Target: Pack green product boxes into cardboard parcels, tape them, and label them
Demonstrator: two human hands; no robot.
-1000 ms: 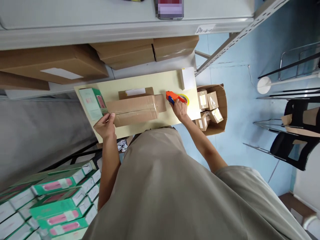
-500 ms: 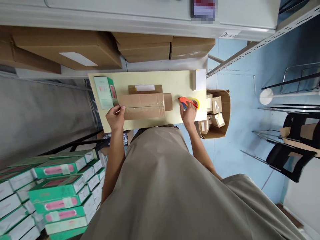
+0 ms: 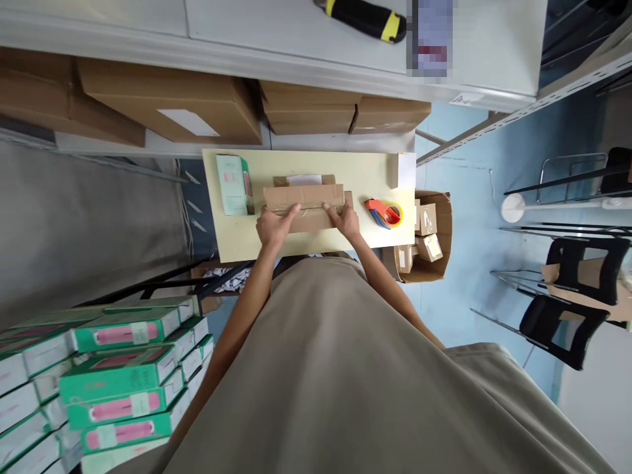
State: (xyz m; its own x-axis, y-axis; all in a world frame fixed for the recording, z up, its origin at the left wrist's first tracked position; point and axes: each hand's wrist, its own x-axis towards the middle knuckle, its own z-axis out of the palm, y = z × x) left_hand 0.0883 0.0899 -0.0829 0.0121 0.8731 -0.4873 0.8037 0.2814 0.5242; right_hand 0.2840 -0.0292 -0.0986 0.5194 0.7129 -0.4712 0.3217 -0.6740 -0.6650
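Note:
A brown cardboard box (image 3: pixel 306 196) with clear tape along its seam lies on the pale yellow table (image 3: pixel 241 240). My left hand (image 3: pixel 275 226) grips its left end, thumb on top near the seam. At the other end my right hand (image 3: pixel 347 220) holds it the same way, its fingers curled out of sight. Behind it sits another brown carton with a white label (image 3: pixel 303 179). The orange tape dispenser (image 3: pixel 378 209), with a roll of yellow-edged tape, rests to the right, apart from my right hand. A green and white box (image 3: pixel 234 185) stands on the left.
A small white box (image 3: pixel 405 171) is at the table's back right corner. Beyond the right edge, an open carton (image 3: pixel 447 230) holds several small boxes. Green boxes (image 3: pixel 118 368) are stacked at lower left. A shelf (image 3: pixel 276 49) above carries a black-and-yellow handled tool (image 3: pixel 368 18).
My right hand has let go of the tape dispenser, leaving it on the table, and now grips the box's right end. My left hand has a fuller hold on the left end.

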